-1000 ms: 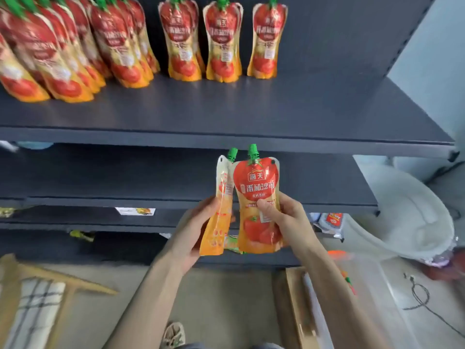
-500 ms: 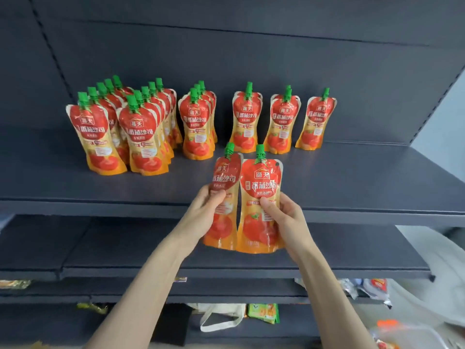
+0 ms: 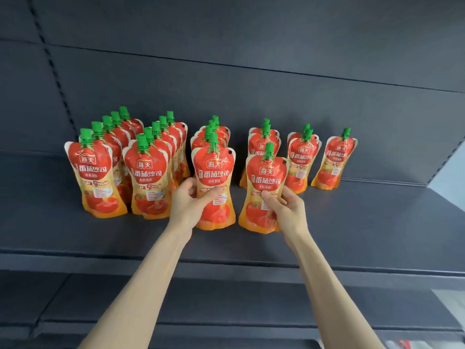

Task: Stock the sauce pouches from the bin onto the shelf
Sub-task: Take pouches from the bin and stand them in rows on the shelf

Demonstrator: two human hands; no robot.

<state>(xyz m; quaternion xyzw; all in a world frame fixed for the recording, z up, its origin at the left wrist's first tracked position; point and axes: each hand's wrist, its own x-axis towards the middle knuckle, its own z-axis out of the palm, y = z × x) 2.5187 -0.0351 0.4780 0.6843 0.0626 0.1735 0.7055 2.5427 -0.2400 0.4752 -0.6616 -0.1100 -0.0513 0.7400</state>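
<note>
Red and orange sauce pouches with green caps stand in several rows on the dark shelf (image 3: 352, 222). My left hand (image 3: 187, 202) grips one pouch (image 3: 214, 172) upright at the front of the third row. My right hand (image 3: 284, 210) grips a second pouch (image 3: 266, 177) upright at the front of the fourth row. Both held pouches are at the shelf surface; I cannot tell whether their bases touch it. The bin is out of view.
Two full rows of pouches (image 3: 98, 172) stand to the left. Shorter rows (image 3: 303, 159) and a single pouch (image 3: 336, 159) stand to the right, with bare shelf beyond them. A lower dark shelf (image 3: 226, 303) lies under my arms.
Both hands rose from below the shelf edge and moved forward over the shelf. The two pouches, held side by side before, are now apart, each in front of its own row.
</note>
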